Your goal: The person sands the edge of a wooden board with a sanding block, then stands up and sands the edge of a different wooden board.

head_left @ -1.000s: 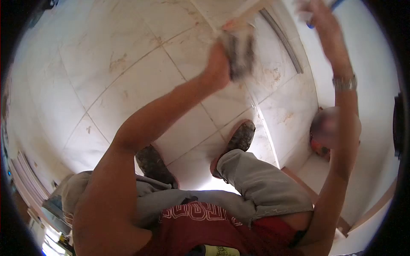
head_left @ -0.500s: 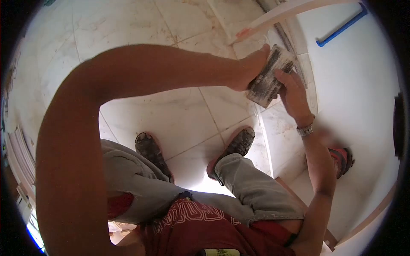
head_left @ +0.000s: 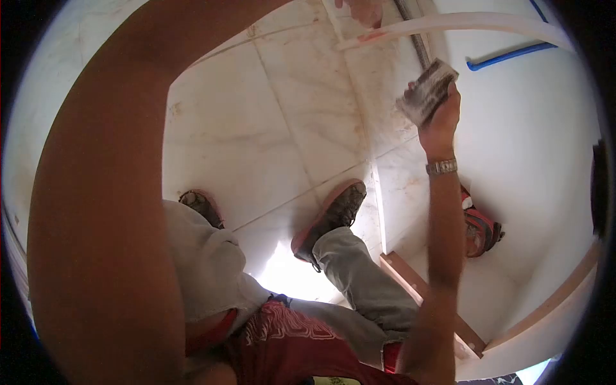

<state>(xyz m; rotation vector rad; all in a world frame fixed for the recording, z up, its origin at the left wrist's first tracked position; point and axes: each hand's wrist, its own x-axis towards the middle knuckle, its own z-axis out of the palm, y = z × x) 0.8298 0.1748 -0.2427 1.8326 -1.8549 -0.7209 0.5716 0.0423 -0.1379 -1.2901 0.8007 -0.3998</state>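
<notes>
My right hand (head_left: 443,125), with a metal-banded watch at the wrist, grips a flat, dusty sanding block (head_left: 428,93). The block is tilted, its worn grey face with dark patches turned up. At the top edge, my left hand (head_left: 364,10) is partly cut off, its fingers loosely apart. Its fingertips hang right at the reddish end of a pale, narrow wooden strip (head_left: 443,23). In this fisheye view the strip looks curved and runs off to the right, above the block.
A blue bar (head_left: 510,56) lies on a white panel (head_left: 539,122) at right. A wooden frame piece (head_left: 433,301) runs beside my right leg. Marble-like tiles (head_left: 237,135) with brown smudges cover the floor. A red-and-black shoe (head_left: 480,228) shows near my right forearm.
My left hand has let go of the sanding block and moved up to the strip's end. My right hand keeps hold of the block, now slightly higher and turned.
</notes>
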